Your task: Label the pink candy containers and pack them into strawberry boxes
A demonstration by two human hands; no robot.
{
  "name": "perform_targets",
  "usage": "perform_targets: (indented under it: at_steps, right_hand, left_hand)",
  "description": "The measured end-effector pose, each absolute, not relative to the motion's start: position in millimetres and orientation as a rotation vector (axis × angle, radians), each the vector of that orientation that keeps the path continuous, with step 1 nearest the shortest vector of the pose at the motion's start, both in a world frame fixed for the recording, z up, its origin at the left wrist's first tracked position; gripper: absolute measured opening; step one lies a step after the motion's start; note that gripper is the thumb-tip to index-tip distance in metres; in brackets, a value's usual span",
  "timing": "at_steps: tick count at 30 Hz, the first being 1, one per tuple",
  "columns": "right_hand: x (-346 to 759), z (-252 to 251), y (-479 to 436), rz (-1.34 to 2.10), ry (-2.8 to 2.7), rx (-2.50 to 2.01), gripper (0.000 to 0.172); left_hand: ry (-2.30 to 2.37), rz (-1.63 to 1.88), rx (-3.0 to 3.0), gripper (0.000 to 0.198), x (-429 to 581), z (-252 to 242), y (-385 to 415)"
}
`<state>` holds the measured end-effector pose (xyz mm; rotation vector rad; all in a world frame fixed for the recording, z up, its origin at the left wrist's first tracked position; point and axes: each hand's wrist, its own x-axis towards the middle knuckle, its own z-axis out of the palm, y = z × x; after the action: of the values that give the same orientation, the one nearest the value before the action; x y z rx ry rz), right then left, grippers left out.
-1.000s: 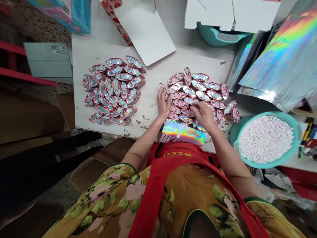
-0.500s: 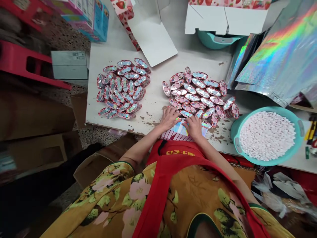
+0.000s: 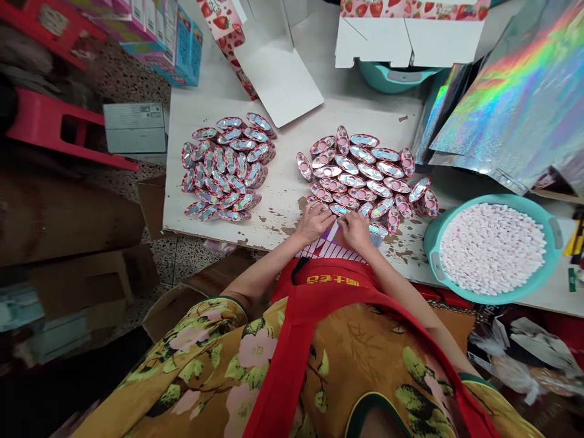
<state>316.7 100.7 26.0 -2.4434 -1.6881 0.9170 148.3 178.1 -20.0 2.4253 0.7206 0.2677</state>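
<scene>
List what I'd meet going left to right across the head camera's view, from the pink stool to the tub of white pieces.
Pink stool → left cluster of shiny packets → left hand → right hand → teal tub of white pieces.

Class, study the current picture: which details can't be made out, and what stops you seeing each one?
Head view, hidden: how the left hand and right hand grip the flat piece; their fingers cover the contact.
Head view, hidden: the inside of the rear teal tub, behind white box flaps.
Head view, cut off: the strawberry-print box, by the top edge.
Head view, too small: what the white pieces are.
</scene>
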Motion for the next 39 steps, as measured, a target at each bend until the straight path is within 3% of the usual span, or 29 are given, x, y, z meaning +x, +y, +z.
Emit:
perform_targets:
  at_steps: [7, 14, 18, 21, 26, 32, 39]
  right_hand:
    - [313, 25, 105, 0.936, -1.630, -2.465, 0.028]
    - [309, 24, 106, 0.911, -1.633, -2.520, 0.030]
    - [307, 26, 105, 0.855, -1.597, -2.530, 0.030]
    - [308, 30, 106, 0.837, -1.447, -2.372, 0.038]
    - [313, 34, 117, 1.270, -1.082, -1.973, 0.059]
    - [315, 29, 133, 1.620, -0.656, -1.792, 0.076]
    - [317, 17, 143, 1.412, -0.585, -1.806, 0.057]
  left_hand:
    - [0.654, 0.206, 2.400, 0.037, 125, -28, 164]
    - [0.541, 0.294, 2.231, 0.026, 108, -16, 163]
    - [0.993, 0.456, 1.799, 0.013, 110, 9, 170]
    - [1.168, 0.552, 1.281, 0.019, 123, 21, 183]
    - [1.134, 0.605, 0.930, 0.033, 142, 32, 204]
    - [1.133, 0.603, 0.848, 0.033, 146, 33, 217]
    - [1.174, 0.572, 0.838, 0.027, 159, 18, 228]
